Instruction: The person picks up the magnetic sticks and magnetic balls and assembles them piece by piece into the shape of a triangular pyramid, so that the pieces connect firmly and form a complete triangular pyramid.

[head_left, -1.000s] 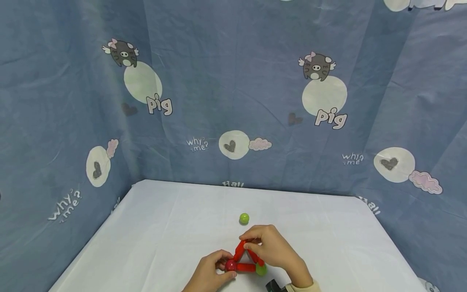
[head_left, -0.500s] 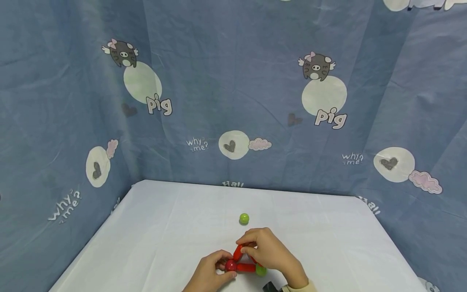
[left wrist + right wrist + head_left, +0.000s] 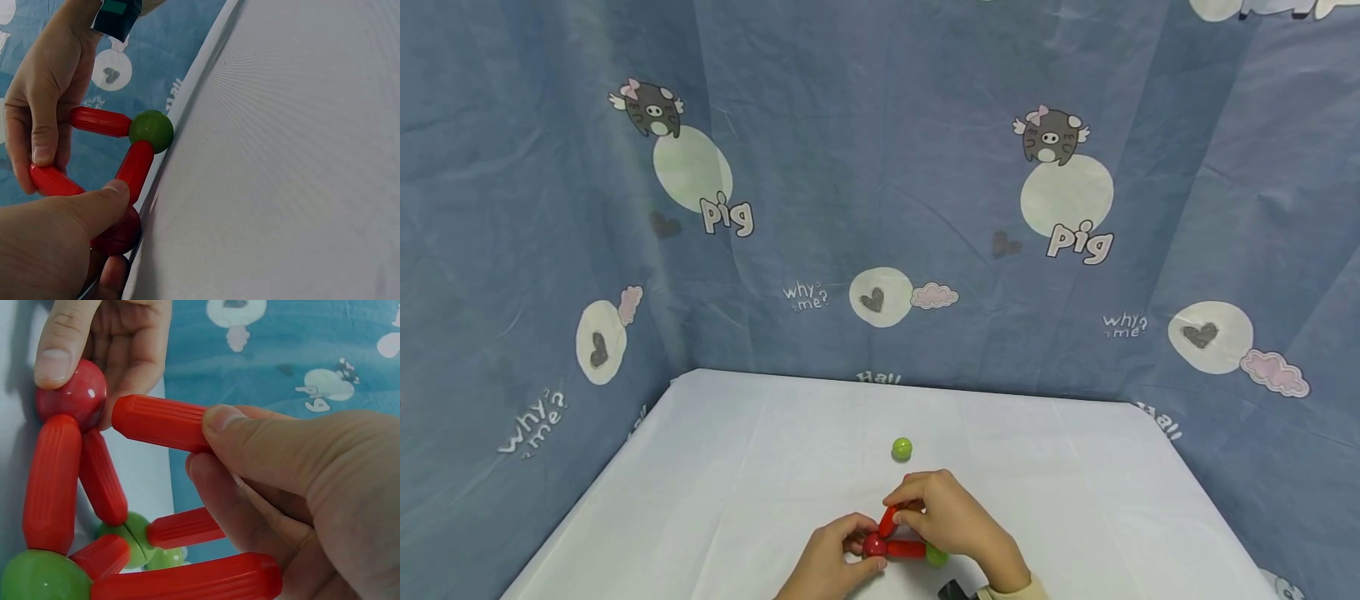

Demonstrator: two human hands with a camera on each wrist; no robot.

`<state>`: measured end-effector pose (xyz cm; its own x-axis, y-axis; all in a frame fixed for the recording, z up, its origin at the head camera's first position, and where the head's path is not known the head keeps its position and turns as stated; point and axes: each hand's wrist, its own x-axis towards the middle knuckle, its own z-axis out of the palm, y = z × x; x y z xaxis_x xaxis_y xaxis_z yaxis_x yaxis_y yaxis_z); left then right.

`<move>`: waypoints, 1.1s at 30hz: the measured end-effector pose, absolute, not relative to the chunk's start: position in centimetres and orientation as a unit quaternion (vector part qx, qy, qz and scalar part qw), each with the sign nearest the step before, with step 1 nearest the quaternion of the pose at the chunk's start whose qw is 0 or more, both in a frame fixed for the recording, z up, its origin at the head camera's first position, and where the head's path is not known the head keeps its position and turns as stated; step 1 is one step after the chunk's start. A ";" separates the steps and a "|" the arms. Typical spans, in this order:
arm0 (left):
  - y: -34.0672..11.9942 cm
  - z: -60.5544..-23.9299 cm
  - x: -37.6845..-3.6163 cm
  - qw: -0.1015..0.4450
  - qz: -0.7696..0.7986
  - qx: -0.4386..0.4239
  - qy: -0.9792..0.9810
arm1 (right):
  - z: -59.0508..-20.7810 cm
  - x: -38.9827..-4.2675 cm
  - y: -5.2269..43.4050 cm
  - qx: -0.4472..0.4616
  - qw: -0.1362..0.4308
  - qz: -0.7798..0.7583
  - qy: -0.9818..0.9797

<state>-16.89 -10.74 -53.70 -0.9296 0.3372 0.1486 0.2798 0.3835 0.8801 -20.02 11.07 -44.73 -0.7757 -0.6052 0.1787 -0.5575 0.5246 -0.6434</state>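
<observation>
My left hand (image 3: 837,554) grips a red ball (image 3: 875,545) between thumb and fingers. Red ribbed rods join this ball to green balls, one being the near green ball (image 3: 44,575) and another the farther green ball (image 3: 131,537) in the right wrist view. My right hand (image 3: 943,512) pinches a red rod (image 3: 162,422) between thumb and fingers. The rod's free end points at the red ball; whether they touch I cannot tell. A second red rod (image 3: 187,578) sticks out from the near green ball, below my right fingers.
A loose green ball (image 3: 902,449) lies on the white tabletop (image 3: 775,467) beyond my hands. Blue printed cloth (image 3: 880,208) hangs behind the table. A dark strapped device (image 3: 953,590) sits at my right wrist.
My right hand has shifted slightly left and down with the rod. The rod on the right of the former triangle outline is now hidden behind it. My left hand stays in place.
</observation>
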 end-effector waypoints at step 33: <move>-10.5 -53.7 -17.0 0.048 0.513 0.160 0.842 | -43.8 -20.1 12.8 -0.300 0.074 -0.369 0.876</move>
<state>-17.03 -10.53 -53.68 -0.9444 0.3180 0.0836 0.2200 0.4221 0.8794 -20.07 12.76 -43.78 -0.8088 -0.5809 0.0917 -0.4715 0.5473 -0.6915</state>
